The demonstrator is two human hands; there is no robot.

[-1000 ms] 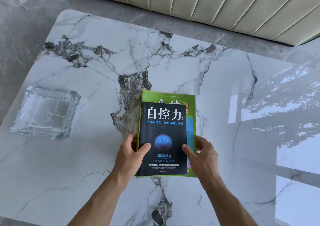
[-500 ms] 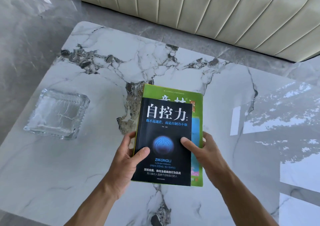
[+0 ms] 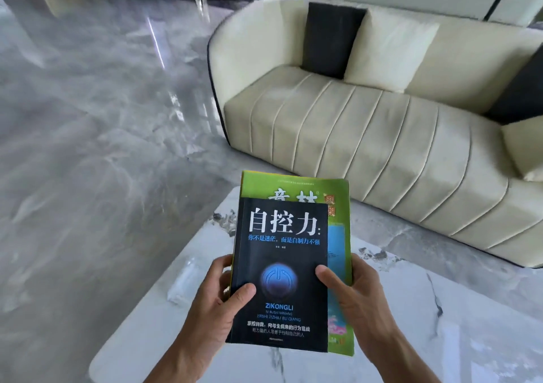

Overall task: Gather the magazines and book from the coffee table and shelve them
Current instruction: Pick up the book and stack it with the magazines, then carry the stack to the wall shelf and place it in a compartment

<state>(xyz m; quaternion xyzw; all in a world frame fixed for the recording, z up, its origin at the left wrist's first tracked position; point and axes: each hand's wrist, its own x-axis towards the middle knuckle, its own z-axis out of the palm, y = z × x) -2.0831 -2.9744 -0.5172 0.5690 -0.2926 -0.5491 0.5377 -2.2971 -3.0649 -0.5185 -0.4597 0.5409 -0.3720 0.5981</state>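
A black book with white Chinese title and a blue power symbol lies on top of green magazines, all held as one stack in the air above the marble coffee table. My left hand grips the stack's left edge with the thumb on the black cover. My right hand grips the right edge, thumb on the cover too. How many magazines are under the book is hidden.
A cream sofa with dark and cream cushions stands beyond the table at the right. A glass ashtray sits near the table's left edge. Glossy grey marble floor stretches away to the left. No shelf is in view.
The stack has been lifted off the table in both hands. My view has risen from the tabletop to the sofa and floor.
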